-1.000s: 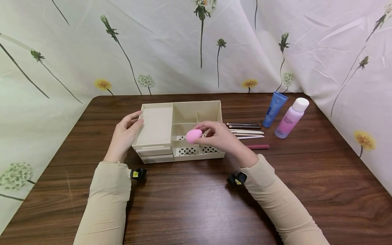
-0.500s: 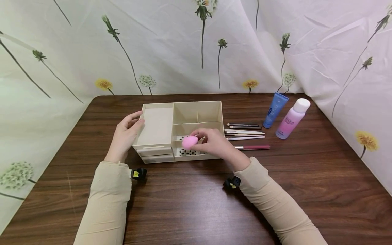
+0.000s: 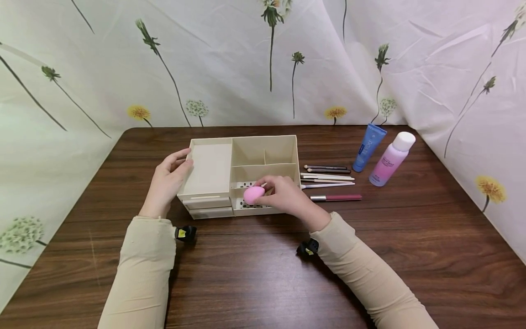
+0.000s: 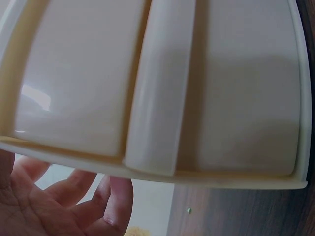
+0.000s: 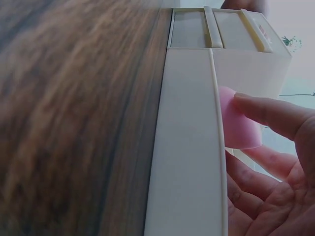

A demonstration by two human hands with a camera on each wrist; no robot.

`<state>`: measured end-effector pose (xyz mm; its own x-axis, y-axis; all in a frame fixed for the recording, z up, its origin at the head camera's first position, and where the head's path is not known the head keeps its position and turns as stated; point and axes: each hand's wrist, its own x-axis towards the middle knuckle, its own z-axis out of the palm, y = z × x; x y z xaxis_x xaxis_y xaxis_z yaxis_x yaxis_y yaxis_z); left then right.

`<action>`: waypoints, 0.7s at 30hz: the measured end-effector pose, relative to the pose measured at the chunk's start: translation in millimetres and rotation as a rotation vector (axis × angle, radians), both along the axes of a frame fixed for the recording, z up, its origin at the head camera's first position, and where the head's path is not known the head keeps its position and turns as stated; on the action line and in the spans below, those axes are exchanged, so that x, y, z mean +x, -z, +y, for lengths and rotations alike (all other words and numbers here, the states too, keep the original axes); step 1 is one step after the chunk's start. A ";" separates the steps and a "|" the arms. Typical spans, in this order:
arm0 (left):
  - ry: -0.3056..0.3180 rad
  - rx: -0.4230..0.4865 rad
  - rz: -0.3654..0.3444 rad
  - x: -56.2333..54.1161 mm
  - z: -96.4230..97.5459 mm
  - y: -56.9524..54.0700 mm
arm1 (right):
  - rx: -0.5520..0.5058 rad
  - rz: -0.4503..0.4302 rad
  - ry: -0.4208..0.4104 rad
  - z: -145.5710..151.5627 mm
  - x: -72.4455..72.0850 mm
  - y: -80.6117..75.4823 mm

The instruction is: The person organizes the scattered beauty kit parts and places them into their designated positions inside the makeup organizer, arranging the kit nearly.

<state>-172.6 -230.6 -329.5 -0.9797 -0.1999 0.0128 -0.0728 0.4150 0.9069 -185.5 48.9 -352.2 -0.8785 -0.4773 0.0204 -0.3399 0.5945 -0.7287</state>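
Note:
A pink makeup sponge (image 3: 254, 195) is pinched between the thumb and fingers of my right hand (image 3: 283, 194). It sits low over the front compartments of a cream desk organizer (image 3: 207, 167), partly behind the front wall in the right wrist view, where the sponge (image 5: 238, 123) shows its cut end. Whether it touches the compartment floor, I cannot tell. My left hand (image 3: 168, 183) rests against the organizer's left side, its fingers bent loosely at the upper edge. In the left wrist view, fingers (image 4: 118, 201) lie along the outside of the drawer unit.
Right of the organizer lie several makeup brushes (image 3: 328, 177) and a red-handled brush (image 3: 343, 198). Beyond them stand a blue tube (image 3: 367, 148) and a pink bottle (image 3: 390, 162) with a white cap. A floral cloth (image 3: 230, 68) hangs behind the table (image 3: 246, 274).
My right hand has carried the sponge down and slightly left, from above the middle compartments into the front of the organizer. The left hand stays in place.

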 end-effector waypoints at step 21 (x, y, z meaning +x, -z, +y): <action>0.012 0.002 -0.006 0.9 -0.7 -1.0 | 0.068 0.027 -0.058 -1.1 0.2 6.2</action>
<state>-171.7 -231.3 -328.5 -0.9822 -0.1879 0.0070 -0.0728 0.4141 0.9073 -185.4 47.8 -358.3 -0.8490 -0.5282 0.0099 -0.3942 0.6209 -0.6776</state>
